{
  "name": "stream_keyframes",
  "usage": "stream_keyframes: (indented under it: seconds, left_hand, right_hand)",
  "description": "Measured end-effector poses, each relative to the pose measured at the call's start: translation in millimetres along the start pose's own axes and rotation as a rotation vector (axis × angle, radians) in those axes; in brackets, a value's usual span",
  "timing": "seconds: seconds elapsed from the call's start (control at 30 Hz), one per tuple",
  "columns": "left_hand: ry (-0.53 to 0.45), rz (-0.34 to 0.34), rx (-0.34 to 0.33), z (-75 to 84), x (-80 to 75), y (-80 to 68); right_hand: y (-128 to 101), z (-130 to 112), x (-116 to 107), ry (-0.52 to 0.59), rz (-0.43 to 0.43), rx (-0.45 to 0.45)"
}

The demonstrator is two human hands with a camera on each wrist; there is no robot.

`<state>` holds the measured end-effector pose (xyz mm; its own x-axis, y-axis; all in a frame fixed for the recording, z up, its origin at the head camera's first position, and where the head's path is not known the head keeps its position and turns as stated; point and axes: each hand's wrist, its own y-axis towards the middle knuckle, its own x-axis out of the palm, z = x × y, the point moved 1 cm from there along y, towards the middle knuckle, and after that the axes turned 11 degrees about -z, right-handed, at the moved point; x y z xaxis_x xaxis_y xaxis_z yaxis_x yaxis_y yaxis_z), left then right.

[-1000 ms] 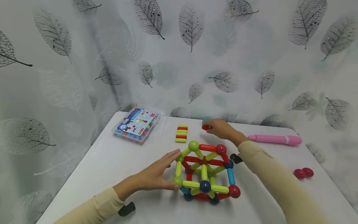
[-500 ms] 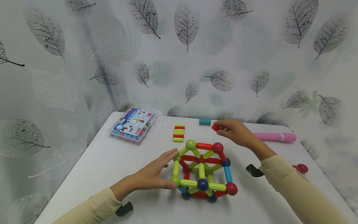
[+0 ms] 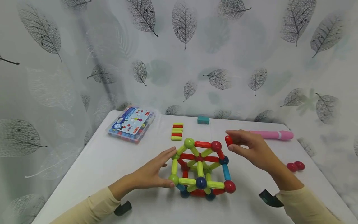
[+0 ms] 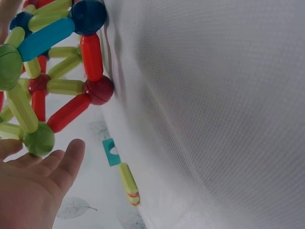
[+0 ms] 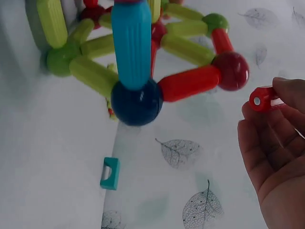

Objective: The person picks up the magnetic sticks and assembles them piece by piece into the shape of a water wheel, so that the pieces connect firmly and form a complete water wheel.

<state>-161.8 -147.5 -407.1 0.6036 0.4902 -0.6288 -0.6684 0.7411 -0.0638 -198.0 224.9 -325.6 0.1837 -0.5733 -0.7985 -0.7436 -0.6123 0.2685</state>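
A frame of magnetic rods and balls (image 3: 201, 182) in yellow-green, red and blue stands on the white table. At its left side is my left hand (image 3: 149, 172), fingers extended and thumb apart, near the green balls. In the left wrist view, the fingertips (image 4: 75, 150) lie just below a green ball (image 4: 39, 139); contact is hard to tell. Right of the frame's top, my right hand (image 3: 253, 151) pinches a short red rod (image 3: 228, 140) between thumb and fingers. The right wrist view shows the rod's end, with a pale round spot, near a red ball (image 5: 231, 70) but apart from it.
Behind the frame lies a row of yellow-green and red rods (image 3: 176, 135). A teal block (image 3: 203, 120) sits at the back edge. A plastic case (image 3: 131, 123) is at back left. To the right are a pink tube (image 3: 269, 134) and two red balls (image 3: 292, 167).
My right hand has come back from beside the teal block toward the frame's right side, carrying the red rod. The left hand has stayed by the frame. The head view has shifted slightly.
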Motion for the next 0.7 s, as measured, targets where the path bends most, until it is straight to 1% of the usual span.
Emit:
stream_keyframes:
  seconds: [0.13,0.23,0.3,0.4,0.57,0.7]
  left_hand:
    - [-0.003,0.001,0.009,0.0,-0.3,0.4]
    - [-0.004,-0.002,0.01,0.1,-0.2,0.7]
    - [-0.001,-0.003,0.01,0.1,0.1,1.0]
    - [0.003,-0.003,0.01,-0.6,-0.1,1.1]
    - [0.008,-0.004,0.017,-1.4,-0.4,1.6]
    - [0.002,-0.004,0.017,-1.8,-0.8,1.5]
  right_hand:
    - [-11.9,-14.0,8.5,0.126,-0.024,-0.047]
    - [-16.7,-22.7,16.4,0.234,-0.066,-0.088]
    - [-19.0,-27.6,22.2,0.295,-0.098,-0.096]
    - [-20.7,-32.7,32.1,0.348,-0.144,-0.069]
    - [-22.1,-36.5,47.9,0.373,-0.231,0.005]
    - [-21.0,-37.0,57.4,0.413,-0.272,0.026]
